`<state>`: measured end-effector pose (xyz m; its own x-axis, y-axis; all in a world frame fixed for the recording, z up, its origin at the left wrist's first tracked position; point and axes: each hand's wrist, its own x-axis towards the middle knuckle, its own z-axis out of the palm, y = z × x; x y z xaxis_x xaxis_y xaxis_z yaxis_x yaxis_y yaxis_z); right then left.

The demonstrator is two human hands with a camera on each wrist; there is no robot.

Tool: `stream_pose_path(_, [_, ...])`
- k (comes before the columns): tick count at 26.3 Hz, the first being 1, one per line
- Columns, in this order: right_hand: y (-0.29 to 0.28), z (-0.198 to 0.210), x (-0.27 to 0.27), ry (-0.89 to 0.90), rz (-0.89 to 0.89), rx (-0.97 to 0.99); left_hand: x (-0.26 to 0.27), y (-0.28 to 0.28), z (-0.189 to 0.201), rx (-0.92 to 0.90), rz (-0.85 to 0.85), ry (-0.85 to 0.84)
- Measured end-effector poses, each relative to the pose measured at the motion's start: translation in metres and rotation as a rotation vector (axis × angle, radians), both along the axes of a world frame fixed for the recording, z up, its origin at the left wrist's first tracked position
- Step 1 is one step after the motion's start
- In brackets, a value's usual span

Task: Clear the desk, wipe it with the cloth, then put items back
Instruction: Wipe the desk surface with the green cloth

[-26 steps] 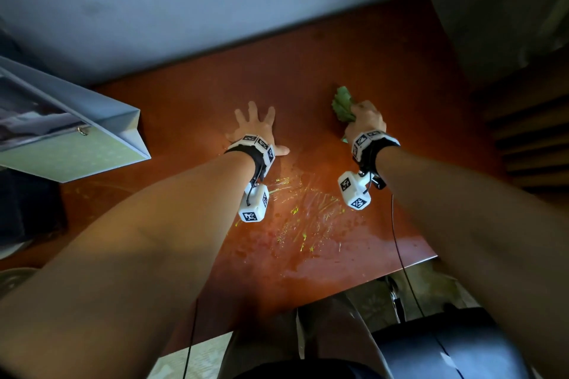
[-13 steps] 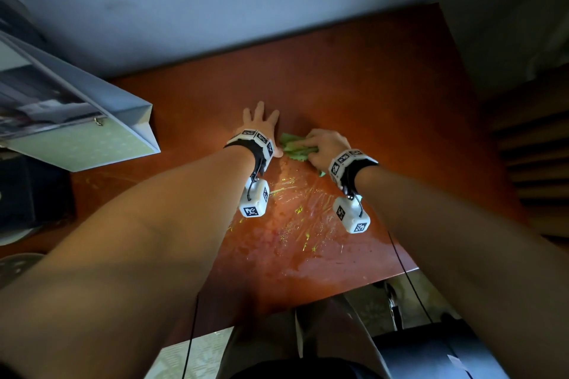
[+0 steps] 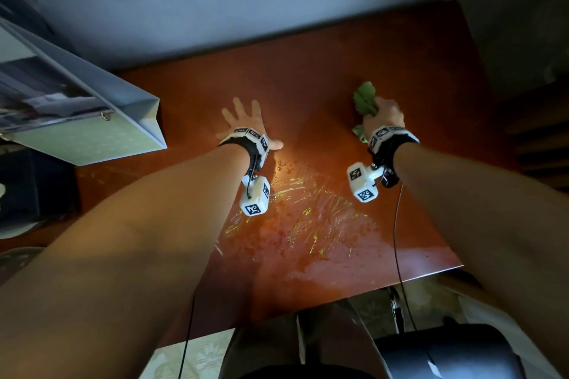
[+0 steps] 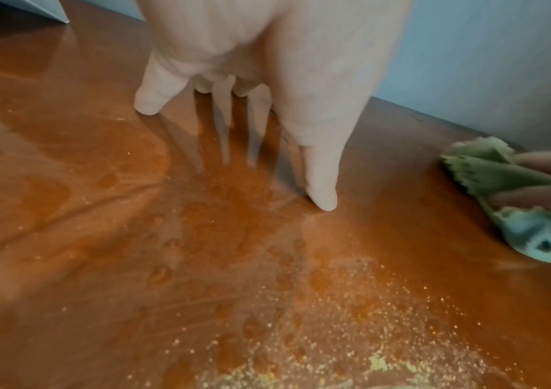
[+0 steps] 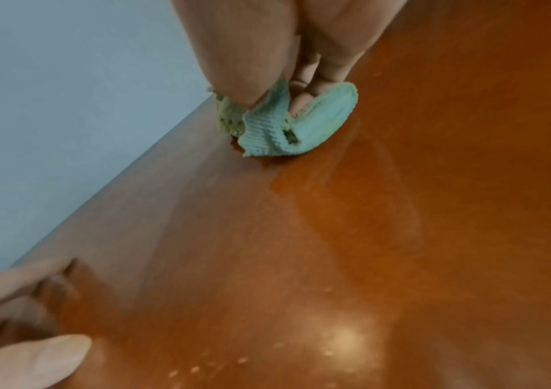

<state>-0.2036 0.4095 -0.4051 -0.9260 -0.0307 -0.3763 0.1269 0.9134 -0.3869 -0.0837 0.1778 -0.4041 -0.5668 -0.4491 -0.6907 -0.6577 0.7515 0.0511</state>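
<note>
A reddish-brown wooden desk (image 3: 323,77) fills the middle of the head view, wet and streaked near its front. My right hand (image 3: 383,115) grips a bunched green cloth (image 3: 365,100) and presses it on the desk at the right, near the wall. In the right wrist view my fingers curl round the cloth (image 5: 300,123). The left wrist view shows the cloth (image 4: 500,189) at its right edge. My left hand (image 3: 243,120) lies flat on the desk with its fingers spread, palm down, and holds nothing (image 4: 267,105).
A large pale box or folder (image 3: 83,120) overhangs the desk's left side. A blue-grey wall (image 3: 246,3) runs along the far edge. Yellow-green specks and wet smears (image 3: 308,212) mark the desk's front. A dark chair (image 3: 446,354) stands below the front edge.
My right hand has swept the cloth from beside the left hand back out to the right and farther from me. The left hand has stayed flat in place.
</note>
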Motion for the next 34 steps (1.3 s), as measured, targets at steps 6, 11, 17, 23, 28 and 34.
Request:
stream_pose_path(6, [-0.065,-0.001,0.017,0.039,0.384,-0.058,0.009,-0.011,0.003,0.001,-0.071,0.029])
stream_pose_path(11, [-0.084,0.003,0.049,-0.041,0.666,-0.093,0.032,-0.031,0.006,-0.03,-0.054,0.086])
stream_pose_path(17, [-0.081,0.006,0.084,-0.192,0.916,-0.03,0.046,-0.029,0.009,-0.039,0.003,0.021])
stream_pose_path(23, [-0.088,0.014,0.083,-0.19,0.864,-0.037,0.049,-0.031,0.009,-0.032,-0.023,0.036])
stream_pose_path(28, [-0.084,0.018,0.059,-0.007,0.47,-0.183,0.051,-0.032,0.011,-0.021,-0.03,0.049])
stream_pose_path(34, [-0.09,0.01,0.029,0.03,0.4,0.021,0.058,-0.036,0.005,-0.04,-0.072,0.063])
